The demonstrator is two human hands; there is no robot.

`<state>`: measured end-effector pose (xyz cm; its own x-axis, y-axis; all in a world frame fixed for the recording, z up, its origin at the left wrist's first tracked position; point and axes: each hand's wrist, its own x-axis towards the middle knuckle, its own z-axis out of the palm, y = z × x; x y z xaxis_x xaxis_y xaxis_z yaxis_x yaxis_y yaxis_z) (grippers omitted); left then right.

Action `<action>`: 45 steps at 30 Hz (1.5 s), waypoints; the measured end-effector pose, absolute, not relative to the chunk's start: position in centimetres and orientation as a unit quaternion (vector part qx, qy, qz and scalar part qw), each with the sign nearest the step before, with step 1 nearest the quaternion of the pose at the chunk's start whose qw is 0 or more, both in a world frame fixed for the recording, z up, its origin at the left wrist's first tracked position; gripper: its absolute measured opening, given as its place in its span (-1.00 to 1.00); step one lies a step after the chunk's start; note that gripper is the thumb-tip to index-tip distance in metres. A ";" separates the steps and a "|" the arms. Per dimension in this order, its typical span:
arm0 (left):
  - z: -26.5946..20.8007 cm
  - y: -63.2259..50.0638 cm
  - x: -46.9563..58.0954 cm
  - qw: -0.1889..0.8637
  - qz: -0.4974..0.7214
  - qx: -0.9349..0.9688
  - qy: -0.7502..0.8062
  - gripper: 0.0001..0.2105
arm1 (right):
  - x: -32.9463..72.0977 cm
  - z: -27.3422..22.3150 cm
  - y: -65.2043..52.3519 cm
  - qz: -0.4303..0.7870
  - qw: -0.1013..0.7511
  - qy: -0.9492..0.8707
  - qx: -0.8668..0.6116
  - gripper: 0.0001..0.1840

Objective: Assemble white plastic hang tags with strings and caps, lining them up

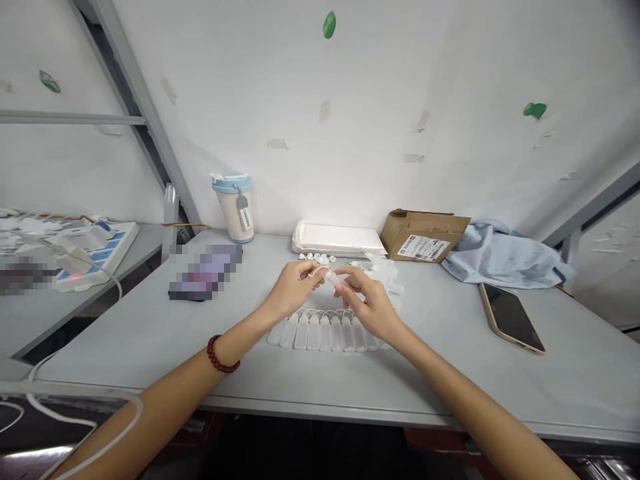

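My left hand (294, 287) pinches the white cap end of a small translucent plastic tube (332, 277); a thin white loop shows by its fingers. From the other side, my right hand (371, 303) grips the tube's body, so both hands meet over the table. Just below them lies a neat row of similar translucent tubes (325, 335) with white looped tops, partly covered by my right hand. Several small white caps (320, 258) are scattered behind my hands. More translucent tubes (385, 268) lie beyond my right hand, partly hidden by it.
A white stack of flat packs (340, 237) and an opened cardboard box (423, 237) stand against the wall. Left are a tumbler (234, 210) and a blurred phone (207, 272); right, a dark-screened phone (511, 317) and a blue cloth (505, 255). White cables hang at lower left.
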<state>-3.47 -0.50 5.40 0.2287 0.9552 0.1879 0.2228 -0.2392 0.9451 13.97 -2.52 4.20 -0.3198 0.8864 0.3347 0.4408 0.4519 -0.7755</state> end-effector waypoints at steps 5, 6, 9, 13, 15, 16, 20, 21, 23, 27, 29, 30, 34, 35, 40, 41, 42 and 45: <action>5.0 -0.2 -3.4 0.443 0.406 0.651 0.464 -0.66 | 14.2 3.9 -2.2 0.206 0.379 -0.793 -0.429 -0.71; 4.9 -0.3 -3.3 0.463 0.399 0.638 0.468 -0.65 | 14.3 3.9 -2.1 0.190 0.379 -0.800 -0.424 -0.72; 4.9 -0.4 -3.0 0.529 0.380 0.597 0.468 -0.64 | 14.5 3.8 -1.8 0.175 0.386 -0.811 -0.404 -0.72; 5.1 -0.7 -2.9 0.587 0.373 0.572 0.435 -0.68 | 14.8 4.1 -1.7 0.222 0.382 -0.797 -0.411 -0.67; 5.2 -0.8 -2.8 0.589 0.376 0.572 0.429 -0.69 | 14.9 4.3 -1.7 0.244 0.375 -0.792 -0.416 -0.65; 5.3 -0.9 -2.8 0.586 0.379 0.574 0.429 -0.69 | 14.9 4.4 -1.8 0.248 0.372 -0.792 -0.415 -0.64; 5.3 -1.0 -2.8 0.579 0.388 0.574 0.431 -0.71 | 14.8 4.5 -1.9 0.238 0.371 -0.797 -0.413 -0.63; 5.3 -1.0 -2.8 0.579 0.390 0.572 0.430 -0.71 | 14.7 4.5 -1.9 0.234 0.370 -0.799 -0.412 -0.64; 5.2 -1.0 -2.8 0.580 0.395 0.570 0.427 -0.70 | 14.7 4.4 -1.8 0.227 0.368 -0.802 -0.413 -0.65; 4.8 -0.8 -2.8 0.568 0.413 0.577 0.417 -0.72 | 14.8 4.4 -1.8 0.243 0.362 -0.792 -0.429 -0.67; 4.8 -0.9 -2.7 0.562 0.427 0.576 0.413 -0.73 | 14.8 4.5 -1.8 0.263 0.365 -0.778 -0.438 -0.66; 4.8 -0.9 -2.7 0.560 0.432 0.576 0.411 -0.73 | 14.8 4.6 -1.8 0.270 0.368 -0.772 -0.442 -0.66; 5.1 -1.1 -2.6 0.544 0.438 0.599 0.392 -0.74 | 14.9 4.7 -1.8 0.276 0.383 -0.754 -0.458 -0.63; 5.1 -1.2 -2.6 0.539 0.434 0.609 0.387 -0.73 | 14.9 4.7 -1.8 0.273 0.385 -0.752 -0.460 -0.63; 5.1 -1.2 -2.8 0.534 0.426 0.616 0.391 -0.71 | 14.8 4.6 -1.9 0.226 0.379 -0.784 -0.437 -0.65; 5.0 -1.1 -2.8 0.540 0.429 0.608 0.393 -0.72 | 14.8 4.6 -1.9 0.212 0.378 -0.794 -0.427 -0.65; 5.0 -1.0 -2.9 0.549 0.432 0.597 0.394 -0.72 | 14.8 4.5 -1.9 0.198 0.379 -0.803 -0.416 -0.66; 5.1 -0.8 -3.1 0.592 0.420 0.566 0.390 -0.72 | 14.9 4.3 -1.9 0.162 0.379 -0.825 -0.386 -0.67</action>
<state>-3.10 -0.80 5.09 0.3425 0.9394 0.0139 -0.0566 0.0058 0.9984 14.88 -1.85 4.26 -0.4148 0.7596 0.5009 0.5143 0.6499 -0.5596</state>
